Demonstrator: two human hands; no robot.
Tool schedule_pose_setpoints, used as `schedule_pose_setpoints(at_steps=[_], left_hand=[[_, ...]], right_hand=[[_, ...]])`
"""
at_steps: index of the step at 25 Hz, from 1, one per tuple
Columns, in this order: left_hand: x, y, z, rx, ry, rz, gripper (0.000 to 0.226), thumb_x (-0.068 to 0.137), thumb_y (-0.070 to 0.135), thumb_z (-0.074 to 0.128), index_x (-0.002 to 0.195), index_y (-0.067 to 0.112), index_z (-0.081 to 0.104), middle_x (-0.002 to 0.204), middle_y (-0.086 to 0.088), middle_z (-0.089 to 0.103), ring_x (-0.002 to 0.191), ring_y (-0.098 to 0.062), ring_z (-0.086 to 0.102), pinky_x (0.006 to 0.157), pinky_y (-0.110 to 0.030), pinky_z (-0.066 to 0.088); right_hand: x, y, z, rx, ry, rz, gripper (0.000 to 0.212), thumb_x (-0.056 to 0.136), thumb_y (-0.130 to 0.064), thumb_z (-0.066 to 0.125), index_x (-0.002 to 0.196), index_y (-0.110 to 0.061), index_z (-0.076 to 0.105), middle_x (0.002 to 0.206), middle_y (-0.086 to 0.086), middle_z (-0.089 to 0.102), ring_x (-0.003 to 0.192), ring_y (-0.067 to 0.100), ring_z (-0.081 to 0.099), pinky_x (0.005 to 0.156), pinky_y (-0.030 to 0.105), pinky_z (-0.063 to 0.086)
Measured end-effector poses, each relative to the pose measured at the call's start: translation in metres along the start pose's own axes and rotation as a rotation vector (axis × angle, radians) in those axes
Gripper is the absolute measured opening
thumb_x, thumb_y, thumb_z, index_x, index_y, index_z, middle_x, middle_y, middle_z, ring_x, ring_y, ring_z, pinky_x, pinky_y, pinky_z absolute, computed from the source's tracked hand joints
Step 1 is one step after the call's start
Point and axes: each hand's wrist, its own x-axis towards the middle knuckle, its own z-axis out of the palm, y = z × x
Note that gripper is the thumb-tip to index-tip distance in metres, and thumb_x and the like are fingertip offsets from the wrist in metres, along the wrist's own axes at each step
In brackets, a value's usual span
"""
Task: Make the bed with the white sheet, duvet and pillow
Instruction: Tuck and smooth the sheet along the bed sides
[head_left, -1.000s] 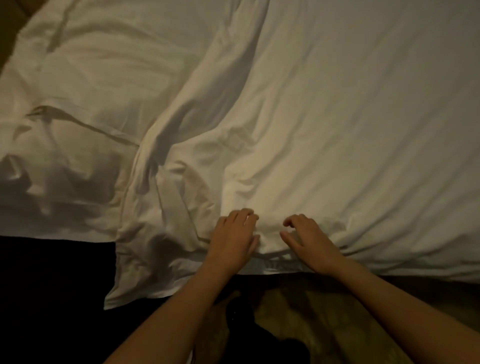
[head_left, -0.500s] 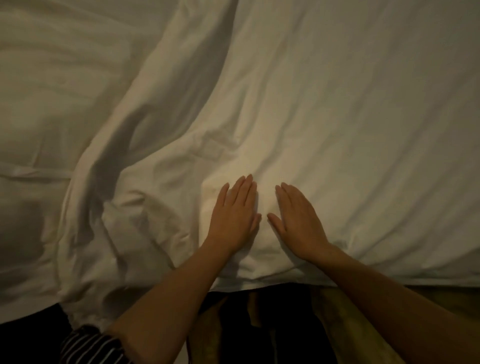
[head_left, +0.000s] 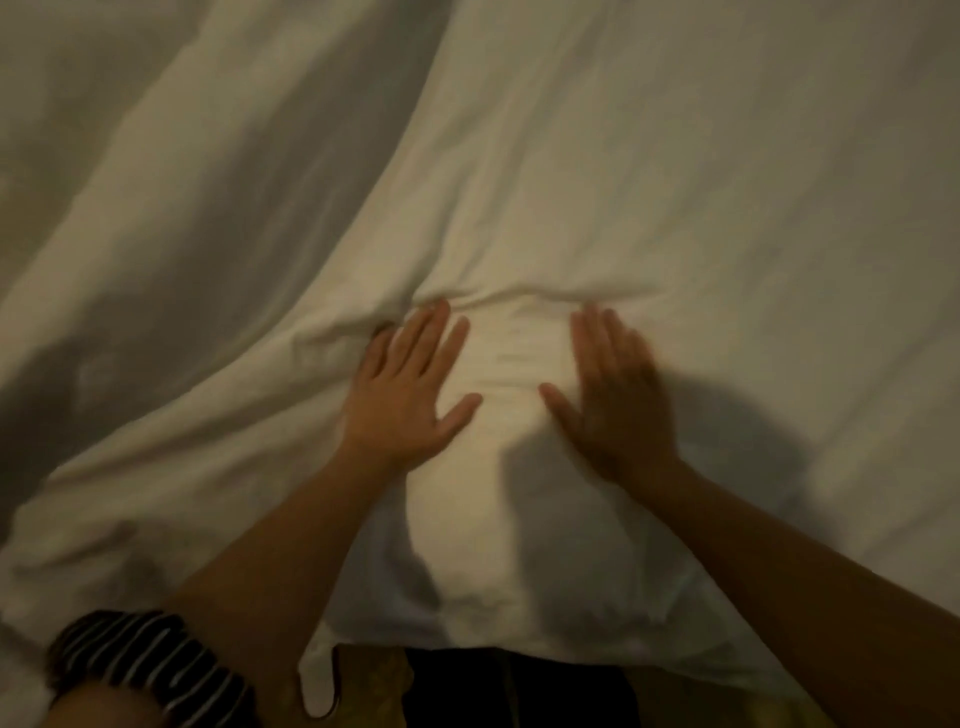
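Duvet (head_left: 649, 208), white, soft and matte, fills almost the whole head view from the top edge down to its near hem along the bottom centre. Broad, rounded folds run from the upper middle down towards the lower left, where the cloth lies in grey shade. A narrow ridge (head_left: 498, 299) of bunched cloth crosses the centre, just above the fingertips. At the bottom, left of centre, one loose corner (head_left: 317, 686) of the duvet hangs below the hem.

The left hand (head_left: 410, 384) lies palm down on the duvet, fingers straight and slightly fanned, thumb spread towards the middle. The right hand (head_left: 618, 395) mirrors it, also flat with the thumb pointing inward, though it is smeared by motion blur. Each grip is wide and holds nothing; the palms press on the cloth. Both bare forearms reach up from the bottom corners, and a striped sleeve (head_left: 145, 670) shows at the lower left.

Half a second ago the two hands lay side by side, thumbs nearly meeting, close to the hem. They now sit farther up the duvet and well apart, with a lit patch of cloth between them, and the ridge has formed at the fingertips. A second ago the fingers were curled at the hem.
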Motion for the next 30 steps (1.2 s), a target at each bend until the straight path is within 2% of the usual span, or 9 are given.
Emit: schedule_pose_setpoints(at_steps=[3,7,11,14,16,22,24,27,30], left_hand=[[0.011,0.003,-0.015,0.006,0.074,-0.196,0.066,0.092,0.049,0.031,0.149,0.015,0.028,0.156,-0.009,0.025,0.142,-0.023,0.019,0.114,-0.040,0.006],[0.045,0.026,-0.004,-0.060,0.071,0.153,0.059,0.095,0.044,0.032,0.146,0.015,0.036,0.153,-0.008,0.031,0.142,-0.024,0.024,0.115,-0.045,0.016],[0.040,-0.016,-0.002,0.001,0.074,0.005,0.062,0.096,0.049,0.028,0.149,0.016,0.031,0.155,-0.005,0.027,0.143,-0.024,0.022,0.114,-0.033,0.014],[0.021,0.001,-0.005,-0.072,0.059,0.033,0.063,0.095,0.044,0.031,0.148,0.010,0.030,0.154,-0.012,0.026,0.142,-0.029,0.023,0.113,-0.039,0.010],[-0.007,0.019,-0.001,-0.094,-0.001,0.215,0.070,0.093,0.051,0.034,0.146,0.006,0.030,0.153,-0.014,0.027,0.142,-0.028,0.025,0.115,-0.042,0.012],[-0.151,0.017,0.016,-0.043,-0.115,0.450,0.099,0.080,0.072,0.048,0.148,0.004,0.025,0.153,-0.015,0.026,0.145,-0.024,0.015,0.117,-0.042,0.012],[-0.166,0.012,0.016,-0.050,-0.083,0.479,0.099,0.080,0.072,0.047,0.148,0.004,0.023,0.154,-0.015,0.026,0.145,-0.024,0.014,0.117,-0.041,0.011],[-0.135,0.006,0.005,-0.031,-0.016,0.453,0.094,0.083,0.069,0.043,0.147,0.003,0.026,0.154,-0.016,0.024,0.144,-0.027,0.016,0.116,-0.043,0.010],[-0.118,0.015,0.015,-0.020,-0.018,0.464,0.103,0.079,0.073,0.046,0.147,0.000,0.020,0.155,-0.018,0.020,0.144,-0.029,0.014,0.117,-0.045,0.007]], right_hand=[[0.011,0.019,-0.012,0.008,0.109,0.145,0.068,0.096,-0.046,0.030,0.144,0.002,0.032,0.150,0.020,0.031,0.140,0.030,0.026,0.115,0.042,0.014],[0.045,0.001,0.001,0.061,0.151,-0.171,0.062,0.096,-0.041,0.037,0.141,0.001,0.039,0.148,0.019,0.036,0.138,0.030,0.034,0.113,0.043,0.021],[0.055,0.045,0.000,-0.072,0.203,-0.048,0.060,0.099,-0.041,0.034,0.142,0.002,0.037,0.148,0.020,0.035,0.138,0.031,0.033,0.114,0.042,0.020],[0.031,0.027,-0.003,-0.056,0.204,-0.134,0.059,0.098,-0.038,0.035,0.142,0.002,0.038,0.148,0.020,0.035,0.138,0.032,0.033,0.114,0.044,0.021],[-0.002,-0.009,0.002,0.018,0.112,-0.314,0.063,0.095,-0.042,0.037,0.141,0.001,0.038,0.148,0.019,0.037,0.138,0.031,0.033,0.114,0.044,0.021],[-0.174,-0.076,0.026,-0.070,-0.085,-0.490,0.087,0.086,-0.063,0.043,0.148,-0.004,0.025,0.151,0.013,0.032,0.145,0.026,0.015,0.117,0.043,0.014],[-0.188,-0.083,0.024,-0.060,-0.044,-0.475,0.086,0.086,-0.062,0.045,0.147,-0.004,0.026,0.150,0.014,0.033,0.145,0.027,0.017,0.116,0.042,0.017],[-0.138,-0.073,0.004,-0.101,0.070,-0.330,0.077,0.092,-0.057,0.041,0.143,-0.001,0.034,0.149,0.018,0.033,0.140,0.031,0.028,0.115,0.044,0.021],[-0.111,-0.065,0.012,-0.168,0.083,-0.387,0.081,0.093,-0.061,0.039,0.143,0.003,0.033,0.150,0.021,0.029,0.141,0.032,0.025,0.117,0.046,0.019]])
